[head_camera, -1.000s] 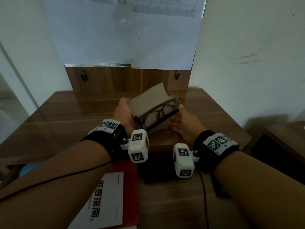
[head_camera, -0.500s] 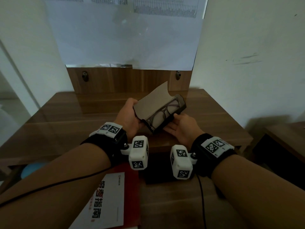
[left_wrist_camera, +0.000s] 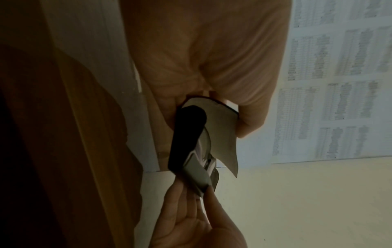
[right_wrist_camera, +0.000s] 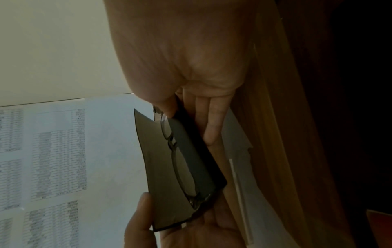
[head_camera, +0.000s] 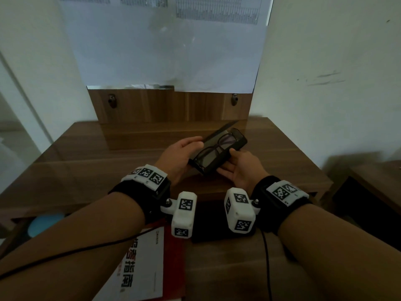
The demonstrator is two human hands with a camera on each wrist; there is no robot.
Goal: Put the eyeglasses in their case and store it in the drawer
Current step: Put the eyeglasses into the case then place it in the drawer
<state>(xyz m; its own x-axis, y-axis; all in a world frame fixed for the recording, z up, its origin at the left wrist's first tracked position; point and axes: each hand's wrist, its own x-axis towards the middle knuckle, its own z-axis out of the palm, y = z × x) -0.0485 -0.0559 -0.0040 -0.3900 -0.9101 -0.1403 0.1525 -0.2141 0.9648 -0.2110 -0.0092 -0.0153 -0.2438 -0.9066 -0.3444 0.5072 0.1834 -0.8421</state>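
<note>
A black eyeglass case [head_camera: 238, 142] hangs tilted above the wooden desk [head_camera: 91, 170], held between both hands. Dark-framed eyeglasses [head_camera: 213, 152] lie inside it, and the lenses also show in the right wrist view [right_wrist_camera: 180, 165]. The case's flap [head_camera: 219, 132] stands partly raised over the glasses. My left hand [head_camera: 181, 153] grips the case's left end, thumb on the flap [right_wrist_camera: 157, 159]. My right hand [head_camera: 236, 168] holds the near long side, thumb on the edge and fingers [right_wrist_camera: 212, 125] underneath. Below the desk's front edge lies what looks like a pulled-out drawer [head_camera: 227, 268].
A red and white booklet [head_camera: 141, 270] and a flat black thing [head_camera: 217, 227] lie in the drawer. A blue object [head_camera: 43, 222] sits under the desk at the left. Papers [head_camera: 169, 40] hang on the back panel; a white wall [head_camera: 325, 61] closes the right side.
The case has moved a little right and tipped flatter. Its flap, which stood up showing a beige inside, has come down towards the glasses. Both hands kept hold.
</note>
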